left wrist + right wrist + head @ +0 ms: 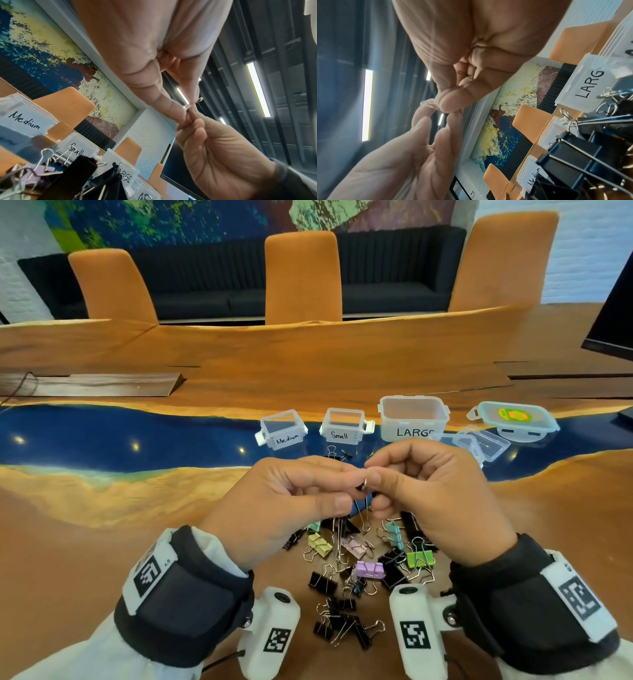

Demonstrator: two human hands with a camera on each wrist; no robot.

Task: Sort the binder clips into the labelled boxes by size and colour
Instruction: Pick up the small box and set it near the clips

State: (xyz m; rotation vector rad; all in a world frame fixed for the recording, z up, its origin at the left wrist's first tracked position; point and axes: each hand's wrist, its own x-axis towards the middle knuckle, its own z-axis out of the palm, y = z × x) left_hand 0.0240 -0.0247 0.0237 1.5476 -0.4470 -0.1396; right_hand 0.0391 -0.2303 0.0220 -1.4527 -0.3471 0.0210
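Note:
Both hands meet above the pile and pinch one small dark binder clip (363,487) by its silver wire loop. My left hand (352,490) holds it from the left between thumb and forefinger, and my right hand (375,485) pinches it from the right. The left wrist view shows the wire loop (197,101) sticking out between the fingertips (178,112). Most of the clip's body is hidden by fingers. The pile of clips (363,570) lies on the table under the hands: several black ones, plus yellow, pink, purple, green, teal and blue. Behind stand the open boxes Medium (281,429), Small (344,424) and Large (413,419).
A lidded box with a teal rim (513,419) and a clear flat case (479,443) stand right of the Large box. Two small clips (337,453) lie in front of the Small box. Orange chairs (303,278) line the far table edge. A dark monitor (613,316) stands at far right.

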